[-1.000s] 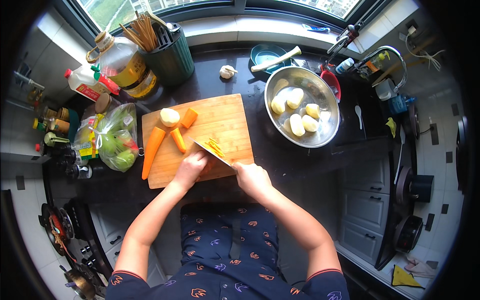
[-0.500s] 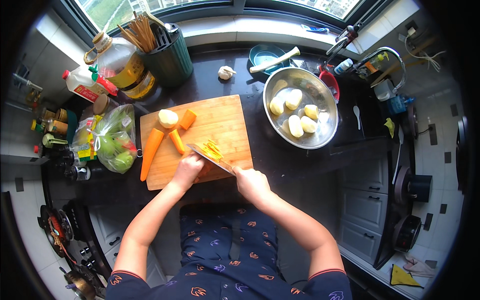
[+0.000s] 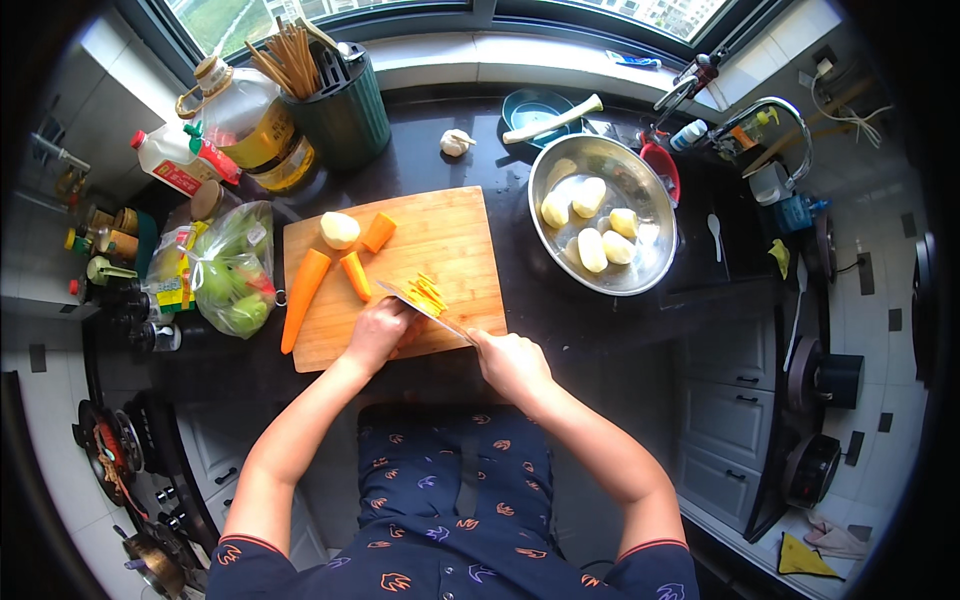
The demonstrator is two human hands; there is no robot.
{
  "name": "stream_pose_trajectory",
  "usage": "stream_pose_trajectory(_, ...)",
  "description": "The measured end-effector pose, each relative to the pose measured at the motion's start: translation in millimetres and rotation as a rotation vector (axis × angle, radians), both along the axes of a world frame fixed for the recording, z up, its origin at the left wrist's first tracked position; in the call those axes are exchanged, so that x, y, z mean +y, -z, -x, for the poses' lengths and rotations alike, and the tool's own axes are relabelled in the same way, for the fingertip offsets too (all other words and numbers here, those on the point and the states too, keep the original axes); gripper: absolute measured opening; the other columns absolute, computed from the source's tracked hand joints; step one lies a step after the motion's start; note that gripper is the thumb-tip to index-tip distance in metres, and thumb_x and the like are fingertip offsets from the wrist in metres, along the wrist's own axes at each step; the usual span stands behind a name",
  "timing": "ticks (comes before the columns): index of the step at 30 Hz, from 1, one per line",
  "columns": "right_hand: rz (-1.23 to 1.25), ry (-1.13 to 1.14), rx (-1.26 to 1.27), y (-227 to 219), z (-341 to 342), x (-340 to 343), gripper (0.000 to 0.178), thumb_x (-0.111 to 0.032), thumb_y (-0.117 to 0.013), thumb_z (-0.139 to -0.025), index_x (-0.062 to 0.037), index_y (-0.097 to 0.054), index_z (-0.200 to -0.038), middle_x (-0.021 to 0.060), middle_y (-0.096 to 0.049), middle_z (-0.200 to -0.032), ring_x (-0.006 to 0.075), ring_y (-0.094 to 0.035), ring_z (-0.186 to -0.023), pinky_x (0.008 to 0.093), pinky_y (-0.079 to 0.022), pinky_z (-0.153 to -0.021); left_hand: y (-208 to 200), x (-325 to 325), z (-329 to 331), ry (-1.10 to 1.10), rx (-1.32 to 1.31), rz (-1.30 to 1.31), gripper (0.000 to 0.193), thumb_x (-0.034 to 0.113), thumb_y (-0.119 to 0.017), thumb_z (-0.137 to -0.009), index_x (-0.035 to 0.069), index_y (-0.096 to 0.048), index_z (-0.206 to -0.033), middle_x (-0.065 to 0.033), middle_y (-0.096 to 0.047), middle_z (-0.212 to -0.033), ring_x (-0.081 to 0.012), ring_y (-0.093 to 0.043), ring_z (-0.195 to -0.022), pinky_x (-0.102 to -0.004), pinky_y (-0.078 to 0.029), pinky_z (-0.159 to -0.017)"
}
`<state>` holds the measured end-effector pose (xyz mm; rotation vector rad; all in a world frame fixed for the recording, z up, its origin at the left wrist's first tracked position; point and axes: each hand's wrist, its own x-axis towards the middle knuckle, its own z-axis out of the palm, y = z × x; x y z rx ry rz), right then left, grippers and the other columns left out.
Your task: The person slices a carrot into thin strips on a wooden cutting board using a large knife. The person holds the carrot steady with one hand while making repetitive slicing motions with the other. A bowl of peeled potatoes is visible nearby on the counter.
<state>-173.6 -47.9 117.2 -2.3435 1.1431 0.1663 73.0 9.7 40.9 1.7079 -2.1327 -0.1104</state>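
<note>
On the wooden cutting board (image 3: 455, 225), my right hand (image 3: 512, 365) grips the handle of a kitchen knife (image 3: 428, 312). The blade slants up and left, with its tip beyond my left hand (image 3: 380, 332). My left fingers are curled close to the blade over a carrot piece, which they mostly hide. Thin carrot strips (image 3: 427, 292) lie along the blade's far side. Farther left on the board are a long carrot piece (image 3: 305, 292), a narrower carrot piece (image 3: 354, 276), a carrot chunk (image 3: 379, 232) and a peeled potato (image 3: 340, 231).
A steel basin (image 3: 650, 270) holds several peeled potatoes, right of the board. Behind are a garlic bulb (image 3: 457, 142) and a teal bowl (image 3: 520, 105) with a pale stalk across it. At left stand a bag of green vegetables (image 3: 232, 290), an oil jug (image 3: 245, 115) and a chopstick holder (image 3: 345, 120).
The knife and both hands stay in nearly the same place, with only a slight shift of the blade. The whole view has moved a little.
</note>
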Motion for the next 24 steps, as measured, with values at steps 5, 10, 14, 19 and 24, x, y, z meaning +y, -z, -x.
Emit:
stream_pose_trajectory(5, 0.007, -0.011, 0.03, 8, 4, 0, 0.022, -0.015, -0.055, -0.096, -0.0098, -0.068, -0.113, 0.023, -0.069, -0.074, 0.0407, -0.07, -0.07, 0.0506, -0.057, -0.064, 7, 2, -5, 0.049, -0.092, -0.021, 0.029, 0.007, -0.071, -0.067, 0.01, -0.069, -0.096, -0.0067, -0.067, -0.094, -0.0253, -0.068, -0.095, -0.0355, -0.059, -0.075)
stream_pose_trajectory(10, 0.021, -0.012, 0.015, 10, 6, -1, 0.02, -0.013, -0.055, -0.095, -0.0091, -0.068, -0.11, 0.0222, -0.069, -0.073, 0.0402, -0.07, -0.069, 0.05, -0.057, -0.063, 11, 2, -5, 0.031, -0.096, -0.046, 0.028, 0.006, -0.07, -0.067, 0.01, -0.067, -0.094, -0.0068, -0.066, -0.095, -0.0251, -0.068, -0.097, -0.0352, -0.06, -0.076)
stream_pose_trajectory(14, 0.011, -0.014, -0.007, 0, 9, -2, 0.022, -0.014, -0.056, -0.095, -0.0098, -0.069, -0.112, 0.0216, -0.069, -0.072, 0.0399, -0.07, -0.068, 0.0499, -0.057, -0.062, 12, 0, -6, 0.032, -0.063, -0.015, 0.023, 0.008, -0.07, -0.07, 0.01, -0.069, -0.094, -0.0071, -0.067, -0.093, -0.0249, -0.068, -0.094, -0.0357, -0.06, -0.073)
stream_pose_trajectory(19, -0.006, -0.012, -0.034, -5, 14, -2, 0.025, -0.015, -0.056, -0.096, -0.0102, -0.069, -0.116, 0.0213, -0.069, -0.072, 0.0398, -0.07, -0.068, 0.0499, -0.057, -0.062, 5, 0, -2, 0.03, -0.011, 0.002, 0.021, 0.011, -0.071, -0.078, 0.01, -0.072, -0.099, -0.0078, -0.067, -0.093, -0.0256, -0.068, -0.091, -0.0372, -0.059, -0.07)
stream_pose_trajectory(24, -0.018, -0.007, -0.015, -2, 13, -2, 0.022, -0.014, -0.055, -0.095, -0.0086, -0.068, -0.111, 0.022, -0.068, -0.072, 0.0406, -0.07, -0.068, 0.0505, -0.057, -0.062, 4, -1, -3, 0.039, -0.009, -0.032, 0.02, 0.012, -0.072, -0.079, 0.01, -0.072, -0.099, -0.0081, -0.067, -0.093, -0.0265, -0.068, -0.089, -0.0376, -0.059, -0.07)
